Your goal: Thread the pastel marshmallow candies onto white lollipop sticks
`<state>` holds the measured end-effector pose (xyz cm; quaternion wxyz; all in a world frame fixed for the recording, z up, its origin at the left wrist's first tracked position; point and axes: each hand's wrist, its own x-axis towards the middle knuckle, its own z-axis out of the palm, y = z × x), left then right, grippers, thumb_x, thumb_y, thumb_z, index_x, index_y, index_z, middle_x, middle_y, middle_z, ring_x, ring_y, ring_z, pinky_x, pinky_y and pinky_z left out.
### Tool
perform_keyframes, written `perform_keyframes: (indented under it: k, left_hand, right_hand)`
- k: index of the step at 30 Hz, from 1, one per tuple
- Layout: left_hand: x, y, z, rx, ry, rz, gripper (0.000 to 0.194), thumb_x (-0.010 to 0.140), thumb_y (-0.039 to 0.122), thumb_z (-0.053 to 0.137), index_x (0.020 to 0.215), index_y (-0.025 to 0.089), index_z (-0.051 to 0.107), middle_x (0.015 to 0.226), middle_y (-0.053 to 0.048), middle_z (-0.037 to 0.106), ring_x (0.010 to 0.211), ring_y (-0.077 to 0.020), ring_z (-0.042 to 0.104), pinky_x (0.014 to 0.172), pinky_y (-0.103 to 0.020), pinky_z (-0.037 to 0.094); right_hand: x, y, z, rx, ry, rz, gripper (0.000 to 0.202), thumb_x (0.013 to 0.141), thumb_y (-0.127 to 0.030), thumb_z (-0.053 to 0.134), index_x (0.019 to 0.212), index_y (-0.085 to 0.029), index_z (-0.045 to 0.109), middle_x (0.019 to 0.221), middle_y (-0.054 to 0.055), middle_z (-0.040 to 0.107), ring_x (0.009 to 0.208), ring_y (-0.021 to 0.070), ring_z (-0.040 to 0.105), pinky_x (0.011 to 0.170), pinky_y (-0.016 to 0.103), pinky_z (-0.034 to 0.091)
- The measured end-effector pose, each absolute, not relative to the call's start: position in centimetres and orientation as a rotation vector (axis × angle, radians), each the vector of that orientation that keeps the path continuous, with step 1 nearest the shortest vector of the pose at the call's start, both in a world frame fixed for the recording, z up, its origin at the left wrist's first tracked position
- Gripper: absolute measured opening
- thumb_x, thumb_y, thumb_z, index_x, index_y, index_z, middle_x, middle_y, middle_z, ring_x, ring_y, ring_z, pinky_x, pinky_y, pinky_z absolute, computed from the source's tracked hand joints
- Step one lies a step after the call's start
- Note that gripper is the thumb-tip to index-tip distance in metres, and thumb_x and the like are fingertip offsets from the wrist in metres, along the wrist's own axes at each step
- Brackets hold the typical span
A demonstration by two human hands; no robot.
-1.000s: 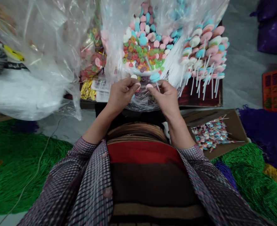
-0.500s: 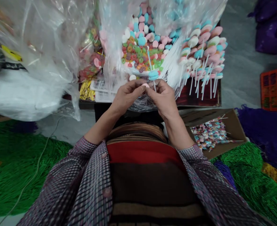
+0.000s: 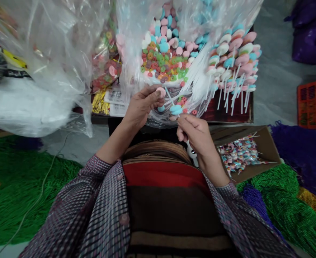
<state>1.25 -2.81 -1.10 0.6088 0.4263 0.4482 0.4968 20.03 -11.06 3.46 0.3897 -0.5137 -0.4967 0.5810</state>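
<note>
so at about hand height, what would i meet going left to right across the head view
Crumpled plastic bag → gold strips → left hand → pink candy in its fingertips → blue candies on a stick → right hand → candy skewers → orange crate.

Just above the centre of the frame, you pinch a rounded pink candy (image 3: 161, 92) in your left hand (image 3: 141, 107), one face partly showing. Lower and to its right, your right hand (image 3: 197, 130) grips a thin pale stick (image 3: 169, 95) near its bottom end; it leans toward the upper left, bare at the tip, with puffy blue candy (image 3: 176, 109) threaded just above your fingertips.
</note>
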Motion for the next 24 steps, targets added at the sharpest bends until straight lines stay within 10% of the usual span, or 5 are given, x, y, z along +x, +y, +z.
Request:
perform_keyframes:
  k: [12,19,24]
  left_hand:
    - [-2.7,-1.6,-1.4,1.536,1.404,1.25,0.035,0.095,0.059,0.065,0.109,0.027,0.072,0.093,-0.002,0.073,0.087,-0.017,0.071,0.082,-0.033,0.059]
    - [-3.2,-2.3,-1.3,2.196,1.723,0.83,0.022,0.098,0.033,0.06,0.112,0.025,0.075,0.1,-0.01,0.073,0.11,-0.029,0.066,0.106,-0.048,0.049]
    - [-1.6,-2.9,0.4,2.316,1.86,0.672,0.021,0.098,0.026,0.058,0.111,0.027,0.075,0.118,-0.011,0.072,0.119,-0.0323,0.06,0.107,-0.052,0.044]
  right_hand:
    - [20.7,-9.0,2.1,-1.499,-1.466,1.225,0.04,0.096,-0.053,0.058,0.084,-0.018,0.073,0.049,-0.006,0.043,0.049,0.0106,0.041,0.055,0.026,0.031]
    - [20.9,-8.0,2.4,-1.579,-1.919,1.089,0.034,0.095,-0.033,0.052,0.065,-0.018,0.06,0.058,-0.002,0.046,0.06,0.012,0.042,0.062,0.028,0.03]
    - [21.6,-7.7,2.8,-1.596,-1.757,1.043,0.039,0.098,-0.046,0.052,0.078,-0.018,0.071,0.06,-0.001,0.051,0.064,0.0145,0.048,0.063,0.028,0.034]
